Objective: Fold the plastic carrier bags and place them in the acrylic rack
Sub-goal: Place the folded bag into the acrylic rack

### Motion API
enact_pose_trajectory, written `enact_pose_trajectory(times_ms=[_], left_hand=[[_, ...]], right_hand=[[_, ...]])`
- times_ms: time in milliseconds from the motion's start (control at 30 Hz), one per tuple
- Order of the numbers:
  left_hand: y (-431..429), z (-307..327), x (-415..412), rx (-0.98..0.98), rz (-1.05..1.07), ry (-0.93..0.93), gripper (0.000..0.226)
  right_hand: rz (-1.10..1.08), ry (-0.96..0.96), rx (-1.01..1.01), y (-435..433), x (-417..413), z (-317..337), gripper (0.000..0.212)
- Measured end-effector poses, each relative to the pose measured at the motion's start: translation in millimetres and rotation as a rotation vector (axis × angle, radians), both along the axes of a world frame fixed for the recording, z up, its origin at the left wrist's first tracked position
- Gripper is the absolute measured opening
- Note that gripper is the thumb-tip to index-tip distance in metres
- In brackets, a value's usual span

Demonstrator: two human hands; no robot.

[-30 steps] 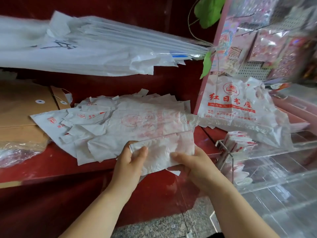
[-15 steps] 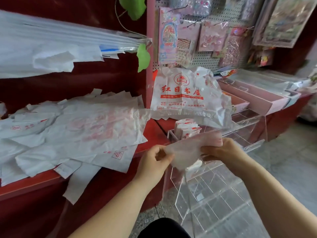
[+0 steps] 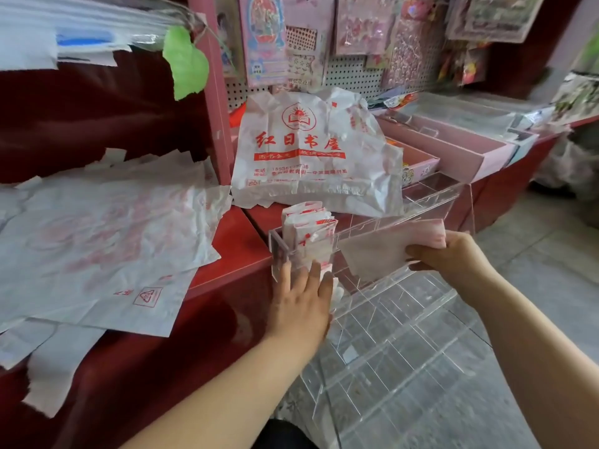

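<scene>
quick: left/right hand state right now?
Left hand: open, straight fingers against the acrylic rack front, by the stacked folded bags.
Right hand: grips a folded bag over the rack.

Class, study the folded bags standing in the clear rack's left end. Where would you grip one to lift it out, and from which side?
Pinch the top edge of one of the standing folded bags, coming from above. They stand upright, with their tops poking over the walls of the acrylic rack, which cover their lower parts.
</scene>
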State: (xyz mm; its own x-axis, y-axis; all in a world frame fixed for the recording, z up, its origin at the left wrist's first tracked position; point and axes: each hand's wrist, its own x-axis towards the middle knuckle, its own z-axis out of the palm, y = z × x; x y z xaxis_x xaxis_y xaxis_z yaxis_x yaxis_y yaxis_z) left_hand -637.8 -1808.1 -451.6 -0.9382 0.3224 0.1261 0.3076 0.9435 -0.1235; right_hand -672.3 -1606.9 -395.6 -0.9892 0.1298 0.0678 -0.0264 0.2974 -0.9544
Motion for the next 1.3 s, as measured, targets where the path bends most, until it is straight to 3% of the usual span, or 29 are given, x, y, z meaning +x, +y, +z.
enact_pose_trajectory(times_ms=[67,233,400,567,633,733,867,1000,1167,1300], left_hand=[[4,-4,3,0.037,0.027,0.033,0.074],[4,-25,-7,0.061,0.015,0.219,0.055],[3,-28,-9,0.147,-0.035,0.339,0.054],[-6,-32,-8,0.259,-0.224,0.417,0.035],[-9,-35,-7,0.292,-0.276,0.443,0.017],[-10,-34,-7,0.305,-0.266,0.451,0.033],[-11,-35,-6,0.307,-0.290,0.516,0.031],[-14,-36,-7,0.299,-0.325,0.542,0.036],[-21,-48,-5,0.334,-0.379,0.540,0.035],[-27,-55,-2,0.525,-0.420,0.554,0.020]], right_hand=[[-0.006,0.013,0.023,0,-1,-1,0.018],[-0.023,0.034,0.063,-1,-5,-3,0.020],[-0.018,0.042,0.091,-4,-9,-8,0.017],[-0.012,0.070,0.173,-9,-9,-12,0.003],[0.019,0.081,0.205,-14,-9,-13,0.005],[0.083,0.126,0.287,-27,-13,-15,0.004],[0.151,0.197,0.445,-40,-23,-22,0.014],[0.199,0.236,0.548,-49,-29,-26,0.012],[0.351,0.127,0.745,-66,-35,-37,0.010],[0.470,0.013,0.770,-82,-35,-47,0.018]])
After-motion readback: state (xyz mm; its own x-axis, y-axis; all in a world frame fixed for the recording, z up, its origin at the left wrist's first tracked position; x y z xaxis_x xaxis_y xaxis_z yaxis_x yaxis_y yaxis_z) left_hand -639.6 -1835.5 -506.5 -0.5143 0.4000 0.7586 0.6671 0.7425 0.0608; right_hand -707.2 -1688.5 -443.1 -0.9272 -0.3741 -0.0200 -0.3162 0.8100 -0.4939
